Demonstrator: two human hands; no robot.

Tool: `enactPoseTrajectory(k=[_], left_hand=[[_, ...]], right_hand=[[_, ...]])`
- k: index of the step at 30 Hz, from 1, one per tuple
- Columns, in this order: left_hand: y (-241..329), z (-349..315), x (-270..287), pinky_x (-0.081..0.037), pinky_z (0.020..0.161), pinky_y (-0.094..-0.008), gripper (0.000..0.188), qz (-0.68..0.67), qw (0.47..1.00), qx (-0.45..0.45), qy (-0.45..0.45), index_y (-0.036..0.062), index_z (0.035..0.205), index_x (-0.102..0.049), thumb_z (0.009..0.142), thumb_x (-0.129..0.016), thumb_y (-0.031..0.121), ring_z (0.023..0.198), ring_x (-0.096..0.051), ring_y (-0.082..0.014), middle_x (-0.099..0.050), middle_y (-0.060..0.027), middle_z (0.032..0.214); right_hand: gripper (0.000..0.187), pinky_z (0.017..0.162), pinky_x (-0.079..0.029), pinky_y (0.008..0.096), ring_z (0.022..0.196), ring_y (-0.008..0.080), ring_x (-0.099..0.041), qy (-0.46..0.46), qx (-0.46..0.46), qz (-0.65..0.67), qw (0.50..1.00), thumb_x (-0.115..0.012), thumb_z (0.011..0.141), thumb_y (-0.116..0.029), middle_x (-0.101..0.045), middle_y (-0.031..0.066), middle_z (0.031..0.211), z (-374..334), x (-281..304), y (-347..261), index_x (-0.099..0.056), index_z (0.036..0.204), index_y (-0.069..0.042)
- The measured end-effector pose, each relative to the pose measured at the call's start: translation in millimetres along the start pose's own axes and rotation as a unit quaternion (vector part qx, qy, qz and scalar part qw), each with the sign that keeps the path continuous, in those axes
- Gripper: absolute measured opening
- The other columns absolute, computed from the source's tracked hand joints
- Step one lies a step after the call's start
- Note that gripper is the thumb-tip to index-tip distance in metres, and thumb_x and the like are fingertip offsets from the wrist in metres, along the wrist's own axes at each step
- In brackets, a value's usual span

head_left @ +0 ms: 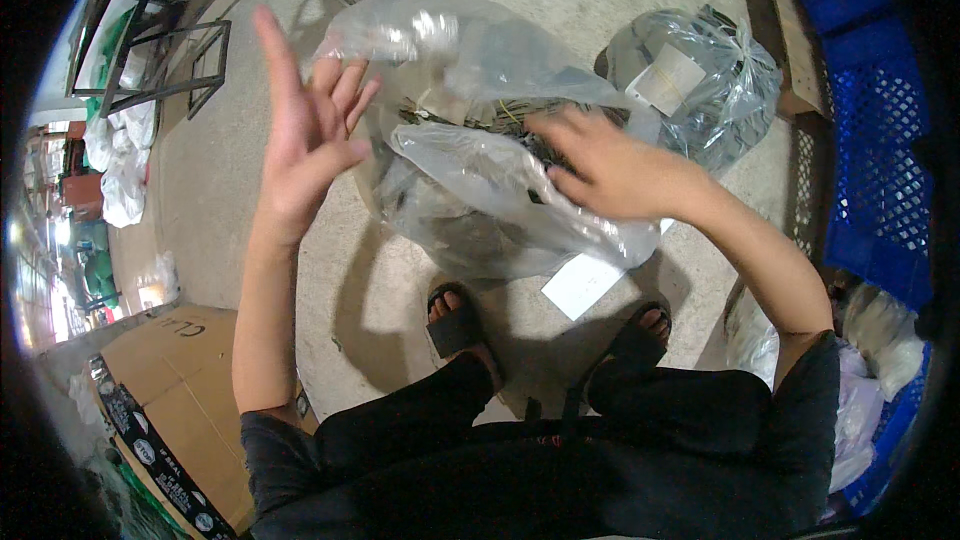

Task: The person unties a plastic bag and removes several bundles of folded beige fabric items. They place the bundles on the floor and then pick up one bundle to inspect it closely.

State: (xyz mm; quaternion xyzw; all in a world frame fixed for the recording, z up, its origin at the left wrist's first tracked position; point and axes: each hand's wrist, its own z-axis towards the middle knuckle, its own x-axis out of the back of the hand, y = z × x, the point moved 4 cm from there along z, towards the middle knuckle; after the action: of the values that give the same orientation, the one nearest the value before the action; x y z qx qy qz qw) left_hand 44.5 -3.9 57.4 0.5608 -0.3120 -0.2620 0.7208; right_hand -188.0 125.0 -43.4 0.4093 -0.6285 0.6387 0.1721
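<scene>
A large clear plastic bag (470, 225) stands on the floor in front of me, its mouth spread wide. Inside lies a bundle of dark, thin strands or cords (510, 116), too blurred to name exactly. My left hand (305, 135) is raised by the bag's left rim, fingers spread, with nothing held. My right hand (610, 165) reaches over the right side of the mouth, thumb and fingers apart above the contents; its fingertips are smeared by motion. White paper (582, 286) sticks out at the bag's lower front, near my feet.
Behind to the right sits a tied clear bag (725, 90) of dark goods with a white label (667, 80). Blue plastic crates (880, 160) line the right side. A cardboard box (185, 390) is at lower left; a metal frame (165, 60) stands far left.
</scene>
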Motion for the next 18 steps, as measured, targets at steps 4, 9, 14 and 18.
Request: enactPoseTrajectory(k=[4,9,14,18], left_hand=[[2,0,-4,-0.011,0.130,-0.0450,0.119,0.319,0.945,-0.064,-0.021,0.0117,0.163,0.024,0.080,-0.059,-0.008,0.160,-0.007,-0.0378,0.007,-0.0246,0.173],[-45,-20,-50,-0.019,0.129,-0.0413,0.103,0.344,0.925,0.035,-0.155,0.0010,0.162,0.020,0.097,-0.061,0.008,0.159,-0.016,-0.0383,-0.005,-0.0315,0.171],[-51,-47,-68,-0.052,0.104,-0.0497,0.083,0.353,0.907,-0.005,-0.229,0.0047,0.166,-0.005,0.103,-0.056,0.020,0.123,-0.061,-0.0492,-0.042,-0.0402,0.151],[-23,-72,-43,-0.056,0.090,-0.0507,0.064,0.337,0.902,0.159,-0.220,0.0161,0.164,-0.023,0.108,-0.051,0.024,0.103,-0.069,-0.0466,-0.065,-0.0258,0.129]], right_hand=[[0.078,0.118,-0.037,0.0529,0.142,0.0482,-0.041,0.243,0.018,-0.235,0.941,-0.067,0.095,-0.018,-0.036,0.0232,0.159,14,36,-10,-0.027,0.162,-0.013],[0.030,0.096,-0.055,0.0508,0.113,0.0419,-0.067,0.069,-0.004,-0.213,0.974,-0.065,0.092,-0.022,-0.069,0.0238,0.122,38,48,-17,-0.073,0.115,-0.004],[0.028,0.088,-0.054,0.0499,0.102,0.0432,-0.068,-0.138,0.007,-0.089,0.986,-0.069,0.093,-0.023,-0.071,0.0238,0.103,62,-7,-12,-0.068,0.103,0.003],[0.046,0.093,-0.055,0.0539,0.104,0.0482,-0.068,0.028,0.145,-0.120,0.982,-0.069,0.092,-0.026,-0.070,0.0309,0.110,94,10,26,-0.060,0.128,0.001]])
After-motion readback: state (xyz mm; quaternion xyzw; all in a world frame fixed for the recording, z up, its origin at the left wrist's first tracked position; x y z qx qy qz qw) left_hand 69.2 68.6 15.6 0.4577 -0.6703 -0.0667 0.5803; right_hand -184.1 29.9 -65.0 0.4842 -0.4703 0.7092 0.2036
